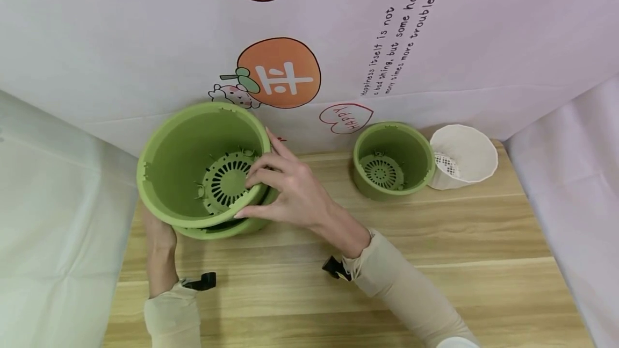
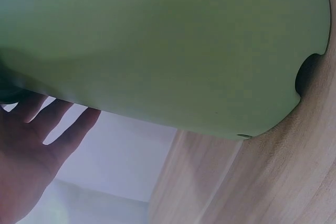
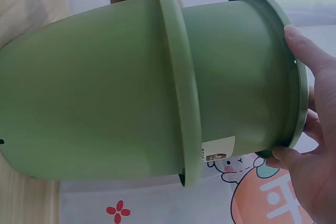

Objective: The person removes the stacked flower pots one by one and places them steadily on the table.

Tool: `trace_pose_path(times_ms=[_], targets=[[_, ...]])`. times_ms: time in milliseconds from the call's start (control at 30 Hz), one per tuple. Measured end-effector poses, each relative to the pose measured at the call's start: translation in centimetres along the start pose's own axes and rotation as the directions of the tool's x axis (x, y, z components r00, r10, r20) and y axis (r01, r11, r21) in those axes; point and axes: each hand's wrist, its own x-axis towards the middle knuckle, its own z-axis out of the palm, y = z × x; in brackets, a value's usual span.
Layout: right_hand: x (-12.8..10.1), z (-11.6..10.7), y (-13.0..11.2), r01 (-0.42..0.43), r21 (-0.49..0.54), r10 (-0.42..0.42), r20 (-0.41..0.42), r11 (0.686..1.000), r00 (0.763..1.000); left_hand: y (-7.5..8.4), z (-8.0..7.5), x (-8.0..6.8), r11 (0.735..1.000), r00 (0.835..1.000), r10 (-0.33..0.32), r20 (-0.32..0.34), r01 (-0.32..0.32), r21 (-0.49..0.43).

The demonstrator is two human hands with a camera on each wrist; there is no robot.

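Two large green pots sit nested and tilted, mouth toward me, at the table's left. The inner pot (image 1: 188, 154) (image 3: 236, 72) sticks partly out of the outer pot (image 1: 227, 229) (image 3: 94, 93). A perforated green drain plate (image 1: 224, 181) lies in its bottom. My right hand (image 1: 246, 196) (image 3: 310, 124) pinches the inner pot's rim, fingers inside and thumb outside. My left hand (image 1: 159, 238) (image 2: 31, 150) is under the outer pot, its straight fingers against the pot's side (image 2: 168, 51); the pots hide most of it in the head view.
A smaller green pot (image 1: 391, 160) stands upright at the back right, with a white pot (image 1: 464, 157) tipped on its side against it. Printed cloth hangs behind the wooden table (image 1: 435, 262), and white cloth flanks both sides.
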Motion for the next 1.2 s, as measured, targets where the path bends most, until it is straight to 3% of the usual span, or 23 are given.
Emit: trace_pose_path(times_ms=[133, 233, 367, 600, 933, 1033, 1200], targets=[[0.2, -0.2, -0.2, 0.006, 0.015, -0.006, -0.012, 1.000, 1.000, -0.4, -0.1, 0.0, 0.992, 1.000, -0.014, -0.028, 0.011, -0.124], [0.4, -0.4, -0.4, 0.011, 0.019, -0.011, -0.012, 1.000, 1.000, -0.4, -0.2, -0.1, 0.989, 0.998, -0.049, -0.042, 0.043, -0.141], [0.8, -0.7, -0.5, 0.016, 0.029, -0.015, -0.024, 0.999, 1.000, 0.0, -0.2, -0.5, 0.987, 0.992, -0.118, -0.044, 0.112, -0.112], [1.8, -1.7, -0.8, 0.032, 0.048, -0.029, -0.062, 0.998, 0.998, 0.4, -0.1, -0.4, 0.983, 0.989, -0.144, -0.035, 0.139, -0.120], [2.6, -3.1, -1.3, 0.034, 0.124, -0.019, -0.117, 0.992, 0.993, 0.8, -0.4, -0.6, 0.973, 0.973, -0.222, -0.070, 0.216, -0.084], [2.7, -3.3, -1.4, 0.044, 0.129, -0.028, -0.122, 0.991, 0.992, 1.0, -0.5, -0.7, 0.963, 0.962, -0.262, -0.075, 0.256, -0.078], [3.0, -3.6, -1.7, 0.059, 0.160, -0.034, -0.152, 0.985, 0.988, 1.3, -0.7, -1.0, 0.933, 0.931, -0.354, -0.090, 0.359, 0.037]])
